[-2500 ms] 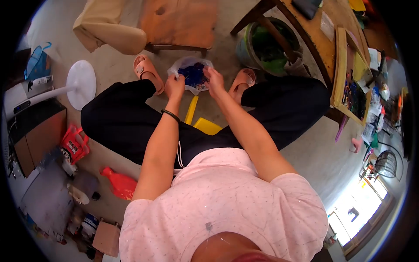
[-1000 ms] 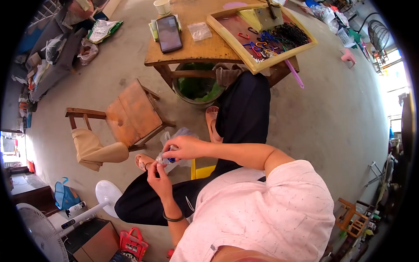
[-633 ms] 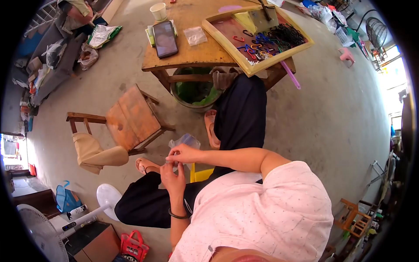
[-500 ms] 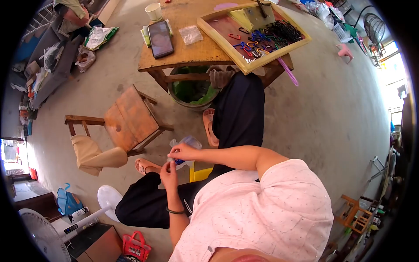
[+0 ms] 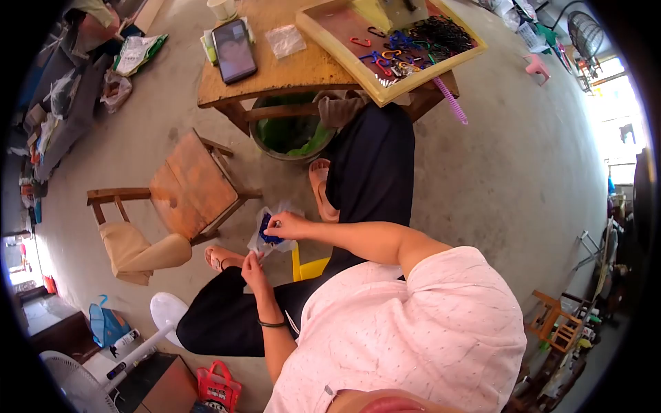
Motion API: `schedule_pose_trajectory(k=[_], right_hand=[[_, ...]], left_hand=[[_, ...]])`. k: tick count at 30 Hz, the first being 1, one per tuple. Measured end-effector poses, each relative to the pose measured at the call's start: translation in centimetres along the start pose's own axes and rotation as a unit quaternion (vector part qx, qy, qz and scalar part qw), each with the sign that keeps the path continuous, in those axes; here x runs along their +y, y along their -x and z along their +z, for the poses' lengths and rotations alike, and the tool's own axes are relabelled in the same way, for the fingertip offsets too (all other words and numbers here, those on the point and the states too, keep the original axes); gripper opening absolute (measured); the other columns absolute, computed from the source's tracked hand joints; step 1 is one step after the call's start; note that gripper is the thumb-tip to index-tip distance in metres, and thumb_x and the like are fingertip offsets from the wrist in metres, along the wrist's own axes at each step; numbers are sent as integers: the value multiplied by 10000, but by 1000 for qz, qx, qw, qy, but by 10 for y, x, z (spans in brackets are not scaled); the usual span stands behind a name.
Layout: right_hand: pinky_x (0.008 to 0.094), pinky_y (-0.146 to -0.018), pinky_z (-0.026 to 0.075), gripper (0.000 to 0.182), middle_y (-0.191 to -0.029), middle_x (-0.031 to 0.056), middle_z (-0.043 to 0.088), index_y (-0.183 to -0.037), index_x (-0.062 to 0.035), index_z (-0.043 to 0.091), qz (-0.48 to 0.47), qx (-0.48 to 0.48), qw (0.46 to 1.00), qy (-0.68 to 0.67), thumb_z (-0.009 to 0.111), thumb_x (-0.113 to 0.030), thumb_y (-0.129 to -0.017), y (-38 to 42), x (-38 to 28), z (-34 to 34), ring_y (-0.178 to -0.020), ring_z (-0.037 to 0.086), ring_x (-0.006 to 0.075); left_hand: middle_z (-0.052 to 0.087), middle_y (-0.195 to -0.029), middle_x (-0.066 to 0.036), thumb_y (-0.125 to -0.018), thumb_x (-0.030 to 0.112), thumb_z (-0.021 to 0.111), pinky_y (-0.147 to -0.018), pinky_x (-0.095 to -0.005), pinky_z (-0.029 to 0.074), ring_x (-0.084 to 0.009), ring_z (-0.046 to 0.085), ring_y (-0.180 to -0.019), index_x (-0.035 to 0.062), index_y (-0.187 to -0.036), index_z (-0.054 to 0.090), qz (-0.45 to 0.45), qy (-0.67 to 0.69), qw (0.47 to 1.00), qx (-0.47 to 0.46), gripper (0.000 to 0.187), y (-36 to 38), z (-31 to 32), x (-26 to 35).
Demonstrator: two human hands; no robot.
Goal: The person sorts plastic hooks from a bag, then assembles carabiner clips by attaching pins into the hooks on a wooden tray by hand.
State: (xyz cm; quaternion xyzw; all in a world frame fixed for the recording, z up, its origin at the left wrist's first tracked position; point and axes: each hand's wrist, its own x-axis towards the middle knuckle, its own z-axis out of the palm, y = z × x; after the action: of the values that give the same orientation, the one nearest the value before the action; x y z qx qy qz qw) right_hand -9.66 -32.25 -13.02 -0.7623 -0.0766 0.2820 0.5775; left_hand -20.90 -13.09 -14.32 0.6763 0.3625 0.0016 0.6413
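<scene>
Over my lap, a clear plastic bag [image 5: 261, 244] hangs with dark blue small pieces [image 5: 267, 221] inside. My left hand [image 5: 255, 272] pinches the lower edge of the bag, a dark band round that wrist. Closed fingers of my right hand [image 5: 286, 226] are at the bag's mouth, against the blue pieces; whether they grip one is hidden. Up on the table, a wooden-framed tray [image 5: 382, 93] holds many carabiners [image 5: 441, 41], black, blue, red and orange.
The wooden table [image 5: 275, 82] bears a phone [image 5: 234, 51], a small clear bag [image 5: 286, 41] and a paper cup [image 5: 222, 8]. A wooden chair [image 5: 193, 179] stands to the left, a basin [image 5: 292, 138] under the table. A white fan [image 5: 72, 375] is at lower left.
The bag has come more open, showing more of the blue pieces. My hands have moved slightly apart, the left one lower. The whole view has shifted a little.
</scene>
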Motion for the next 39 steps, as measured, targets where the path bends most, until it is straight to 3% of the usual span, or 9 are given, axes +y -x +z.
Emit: schedule_pose_trajectory(k=[7, 9, 13, 15, 21, 23, 26, 32, 39], right_hand=[[338, -710, 559, 359, -852, 145, 743, -954, -23, 737, 54, -100, 989, 95, 753, -367, -853, -3, 34, 31, -790, 725, 217], [336, -687, 554, 344, -839, 141, 739, -960, -17, 729, 16, -69, 995, 64, 748, -347, -862, -2, 39, 36, -763, 719, 197], [294, -648, 513, 338, -771, 80, 692, -1000, -7, 707, -22, -64, 997, 31, 736, -324, -885, -10, 52, 34, -731, 648, 131], [266, -672, 499, 310, -826, 54, 690, -1050, -19, 702, 57, -88, 993, -59, 722, -294, -908, -15, 59, 35, -773, 633, 119], [267, -807, 520, 273, -990, 49, 711, -1135, -1, 676, 44, -56, 978, -195, 667, -215, -964, -15, 47, 27, -923, 646, 109], [270, -820, 521, 253, -996, 44, 707, -1134, 4, 669, 4, -58, 973, -224, 642, -196, -981, -6, 24, 25, -931, 641, 104], [268, -818, 520, 231, -985, 34, 701, -1117, 8, 666, -47, -58, 959, -275, 607, -184, -1003, 13, -13, 25, -921, 640, 104], [273, -859, 486, 218, -984, 42, 684, -1082, -15, 664, -133, -38, 949, -284, 600, -205, -996, 76, -123, -27, -968, 609, 95], [339, -959, 448, 303, -1155, 91, 654, -1199, -12, 612, -248, -137, 896, -341, 585, -246, -1007, 143, -211, -129, -1086, 592, 170]], left_hand=[[692, -905, -15, -996, 234, 604, -724, -227, 446, -76, 585, -835, -21, -997, 702, -70, -31, 996, -53, 274, 3, 15, 2], [694, -1004, -4, -986, 339, 608, -727, -240, 434, -74, 595, -872, 27, -1139, 702, -1, -55, 996, -76, 360, 0, 20, 0], [704, -1088, -27, -971, 315, 617, -818, -252, 452, -113, 628, -1010, 35, -1147, 692, 14, -48, 993, -111, 339, 10, 36, -3], [702, -1110, -27, -956, 280, 633, -836, -249, 453, -127, 633, -1029, 27, -1156, 683, 42, -42, 985, -163, 327, 10, 38, -5], [702, -974, -102, -903, 129, 675, -743, -317, 521, -207, 662, -884, 14, -1010, 713, 206, -249, 938, -120, 162, 36, 40, 36], [704, -964, -126, -901, 114, 680, -716, -331, 527, -242, 667, -854, 9, -999, 712, 325, -278, 902, -66, 147, 40, 39, 46], [690, -910, -143, -915, 25, 622, -775, -371, 523, -320, 656, -833, -7, -948, 692, 322, -236, 916, 35, 84, 58, 42, 75], [639, -972, -165, -918, -38, 543, -848, -405, 510, -313, 621, -923, -47, -930, 661, 540, -198, 817, 42, 119, 103, 34, 155], [585, -987, -180, -1023, 149, 487, -844, -429, 497, -314, 587, -918, -51, -940, 603, 611, -185, 764, 97, 246, 102, 32, 224]])
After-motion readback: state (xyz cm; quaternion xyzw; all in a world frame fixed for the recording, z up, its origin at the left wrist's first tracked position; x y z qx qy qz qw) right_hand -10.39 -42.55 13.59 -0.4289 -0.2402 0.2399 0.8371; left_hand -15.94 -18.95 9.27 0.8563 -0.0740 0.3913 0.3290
